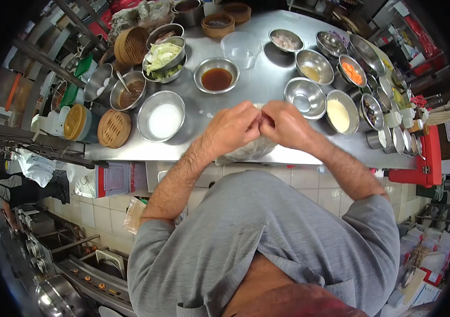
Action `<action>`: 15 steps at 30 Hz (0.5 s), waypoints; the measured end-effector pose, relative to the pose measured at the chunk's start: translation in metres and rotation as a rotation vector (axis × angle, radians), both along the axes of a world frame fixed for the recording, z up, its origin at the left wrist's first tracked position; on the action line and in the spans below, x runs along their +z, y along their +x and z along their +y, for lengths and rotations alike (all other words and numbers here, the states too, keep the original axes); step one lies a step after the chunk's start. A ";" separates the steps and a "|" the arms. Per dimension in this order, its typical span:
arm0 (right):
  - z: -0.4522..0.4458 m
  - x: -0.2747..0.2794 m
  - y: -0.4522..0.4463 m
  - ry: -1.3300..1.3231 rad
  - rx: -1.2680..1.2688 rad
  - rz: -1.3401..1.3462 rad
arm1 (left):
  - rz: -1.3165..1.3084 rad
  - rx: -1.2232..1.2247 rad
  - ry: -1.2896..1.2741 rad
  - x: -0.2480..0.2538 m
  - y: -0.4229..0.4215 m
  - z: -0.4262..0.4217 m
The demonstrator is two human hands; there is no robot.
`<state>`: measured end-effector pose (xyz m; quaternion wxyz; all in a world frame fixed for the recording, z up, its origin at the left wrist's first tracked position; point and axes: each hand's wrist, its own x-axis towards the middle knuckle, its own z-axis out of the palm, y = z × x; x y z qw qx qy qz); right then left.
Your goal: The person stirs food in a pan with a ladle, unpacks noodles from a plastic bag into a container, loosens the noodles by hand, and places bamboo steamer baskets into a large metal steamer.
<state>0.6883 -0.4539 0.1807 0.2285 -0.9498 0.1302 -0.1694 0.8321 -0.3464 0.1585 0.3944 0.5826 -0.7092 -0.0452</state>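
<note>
- Thing in hand: translucent plastic bundle (250, 150), sitting at the near edge of the worktop (204, 150), right under the hands.
- Left hand (235, 124) and right hand (287, 125): fingers curled, thumbs in, meeting or nearly so; both look to be pinching the bundle's top.
- Step, as judged: working the gathered plastic at the top, opening or closing unclear.
- Next move calls for a firm pinch on both sides and the bundle kept back from the edge.
- Just beyond: bowl of brown liquid (217, 64) and clear tub (241, 48). To the left, bowl of white stuff (163, 100); to the right, steel bowl (305, 99).
- Hidden: fingertips and exact grip, behind knuckles; bundle's contents can't be made out.
- Far left, another person (4, 191) is small, partly lost in the dark lens rim.
</note>
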 end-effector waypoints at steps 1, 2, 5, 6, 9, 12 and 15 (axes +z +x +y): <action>0.006 -0.003 -0.001 0.007 -0.062 -0.103 | -0.012 0.007 -0.018 -0.001 0.000 0.000; 0.009 -0.012 0.000 0.014 -0.112 -0.209 | 0.018 0.018 -0.015 -0.004 -0.001 0.000; 0.012 -0.014 -0.001 0.090 -0.192 -0.296 | 0.067 0.043 -0.043 -0.006 -0.003 0.000; 0.007 -0.009 -0.002 0.191 -0.141 -0.216 | 0.081 0.027 -0.036 -0.006 -0.003 0.001; -0.003 0.014 -0.003 0.299 -0.044 -0.034 | 0.059 -0.009 -0.028 -0.004 -0.002 0.002; -0.007 0.019 0.001 0.127 0.047 0.193 | -0.010 -0.044 -0.067 0.001 -0.003 0.003; 0.000 -0.007 0.001 0.073 -0.074 -0.043 | 0.006 0.012 -0.091 0.000 -0.008 0.004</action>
